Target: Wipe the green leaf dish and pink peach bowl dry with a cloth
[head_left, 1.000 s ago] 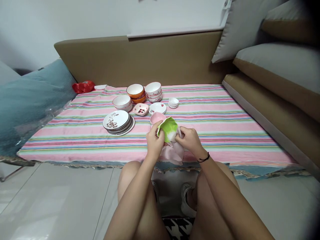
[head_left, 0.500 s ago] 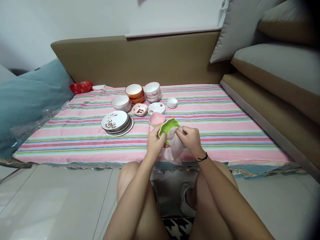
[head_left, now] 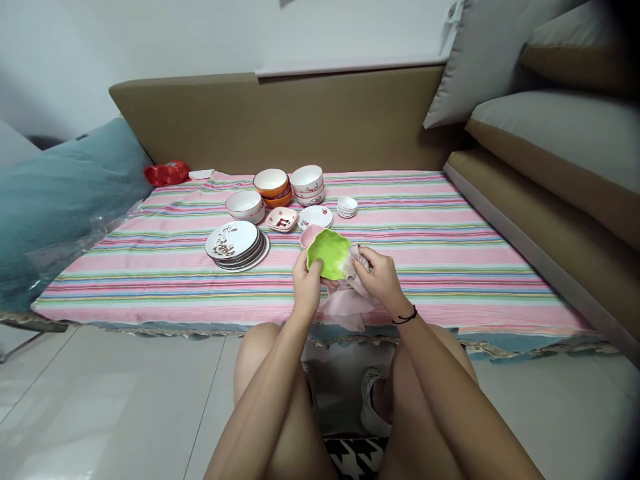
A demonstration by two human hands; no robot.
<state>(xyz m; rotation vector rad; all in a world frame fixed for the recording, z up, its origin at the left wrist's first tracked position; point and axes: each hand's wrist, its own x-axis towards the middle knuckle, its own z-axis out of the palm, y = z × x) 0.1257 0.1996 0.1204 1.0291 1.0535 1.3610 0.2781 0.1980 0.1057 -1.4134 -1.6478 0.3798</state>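
A green leaf-shaped dish [head_left: 327, 252] is held up over the front part of the striped cloth, its inside facing me. My left hand [head_left: 307, 280] grips its left edge, thumb on the inner face. A pale pink cloth [head_left: 350, 300] hangs at the dish's right edge, pinched there by my right hand [head_left: 379, 272]. Partly hidden behind the dish is a pink bowl [head_left: 309, 235].
Stacked dark-rimmed plates [head_left: 234, 241] stand left of my hands. Behind are white bowls [head_left: 244, 203], orange bowls [head_left: 271, 181], floral bowls [head_left: 307, 179], a square dish [head_left: 282, 219], flat dishes [head_left: 316, 217] and small dishes [head_left: 347, 205]. Cushions [head_left: 550, 133] rise at right.
The green dish has turned so that more of its inside shows. The pink cloth has slid off its front to the right edge, with my right hand still pinching it.
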